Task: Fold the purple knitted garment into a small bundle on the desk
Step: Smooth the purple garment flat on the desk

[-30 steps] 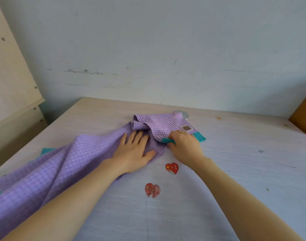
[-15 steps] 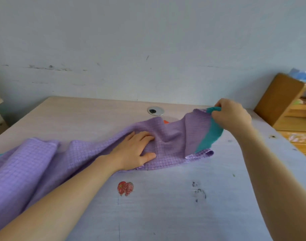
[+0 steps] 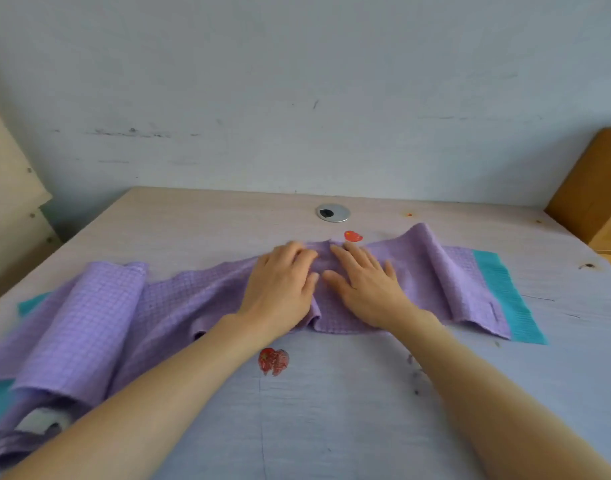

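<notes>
Two hands: both lie palm-down, side by side, on the middle of the garment, bare forearms reaching in from the near edge.
Wall: pale blue-grey and scuffed, rising behind the far edge of the desk.
Desk: pale wood-grain top that carries everything; marks and small stains show on its near right part.
Purple knitted garment: spread in a long band across the desk from the near left corner to the right side, waffle-textured, with raised folds at its left part and at the right of the hands; not yet a bundle.
Teal hem: ribbed strip along the garment's right end, flat on the desk; more teal shows at the left edge of the view.
Wooden furniture: brown, at the far right beside the desk.
Left hand: flat on the cloth, fingers straight and close together, pressing down.
Right hand: flat on the cloth just beside the left, fingers slightly spread, thumb nearly touching the left hand.
Cable grommet: round silver disc set in the desk beyond the garment.
Near sticker: red, on the desk between the forearms, just clear of the cloth.
Far sticker: red, at the garment's far edge, above the right fingertips.
</notes>
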The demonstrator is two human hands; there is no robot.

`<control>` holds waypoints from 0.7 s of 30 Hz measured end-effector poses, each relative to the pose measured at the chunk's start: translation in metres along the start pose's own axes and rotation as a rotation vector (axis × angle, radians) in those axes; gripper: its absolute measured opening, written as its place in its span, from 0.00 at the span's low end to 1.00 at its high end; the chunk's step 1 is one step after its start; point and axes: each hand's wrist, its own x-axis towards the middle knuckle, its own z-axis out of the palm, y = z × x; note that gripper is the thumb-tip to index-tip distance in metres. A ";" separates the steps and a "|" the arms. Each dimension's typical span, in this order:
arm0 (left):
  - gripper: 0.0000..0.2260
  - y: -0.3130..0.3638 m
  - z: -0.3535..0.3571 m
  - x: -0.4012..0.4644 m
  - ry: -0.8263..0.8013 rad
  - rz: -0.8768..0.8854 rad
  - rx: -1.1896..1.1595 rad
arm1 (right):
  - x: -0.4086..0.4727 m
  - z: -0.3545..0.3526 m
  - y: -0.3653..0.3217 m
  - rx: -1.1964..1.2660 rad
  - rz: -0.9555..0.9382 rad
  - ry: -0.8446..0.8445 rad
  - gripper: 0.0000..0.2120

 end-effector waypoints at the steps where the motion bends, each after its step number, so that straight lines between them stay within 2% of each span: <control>1: 0.17 -0.003 -0.006 -0.004 -0.016 -0.081 0.092 | 0.002 0.006 0.001 -0.080 0.005 -0.029 0.27; 4: 0.16 -0.017 -0.017 -0.010 -0.120 -0.315 0.197 | 0.010 0.009 0.005 -0.160 0.026 -0.065 0.28; 7: 0.19 -0.031 -0.012 -0.008 -0.236 -0.415 0.091 | 0.015 0.007 0.010 -0.169 0.040 -0.080 0.30; 12: 0.30 -0.052 0.006 0.007 -0.473 -0.271 0.106 | 0.009 0.005 0.015 -0.193 0.055 -0.081 0.30; 16: 0.30 -0.060 0.012 0.026 -0.520 -0.144 0.104 | -0.001 0.003 0.022 -0.197 0.099 -0.071 0.31; 21: 0.30 -0.028 0.028 0.041 -0.496 -0.053 0.092 | -0.008 -0.004 0.044 -0.186 0.179 -0.050 0.30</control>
